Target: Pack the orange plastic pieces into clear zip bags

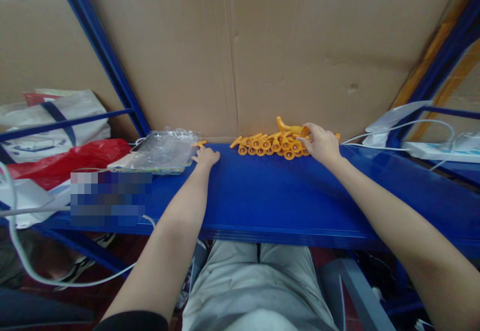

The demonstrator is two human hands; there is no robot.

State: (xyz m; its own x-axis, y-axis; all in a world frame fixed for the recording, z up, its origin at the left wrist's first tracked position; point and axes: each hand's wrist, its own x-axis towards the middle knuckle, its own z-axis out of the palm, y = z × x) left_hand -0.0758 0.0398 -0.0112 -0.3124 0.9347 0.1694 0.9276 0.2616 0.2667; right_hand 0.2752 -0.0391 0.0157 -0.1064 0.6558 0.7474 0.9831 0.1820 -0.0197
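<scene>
The right hand (321, 143) is laid on the right end of a pile of orange parts (275, 144), with its fingers curled onto one part that sticks up above the others; whether that part is truly gripped cannot be told. The left hand (205, 157) is rested on the blue shelf (277, 196), loosely closed, just beside a single orange part (200, 144) that is seen at its fingertips; contact with it cannot be made out.

The pile is set at the back of the shelf, against the cardboard wall (240, 46), between the two hands but much nearer the right one. The parts are laid in a rough row, their round ends turned toward the front.

Just left of the left hand a clear plastic bag (165, 148) is spread on the shelf, and the single part lies at its right edge. Farther left a red bag (63, 161) and a white bag (48, 121) are piled, with a blurred patch in front of them. A white cable (22, 256) is looped down past the left edge of the shelf.

To the right of the right hand white cables (375, 146) are run along the shelf to a white power strip (438, 151). The middle of the shelf lies bare between the forearms. Blue frame posts (101, 51) are crossed in front of the cardboard on the left.
</scene>
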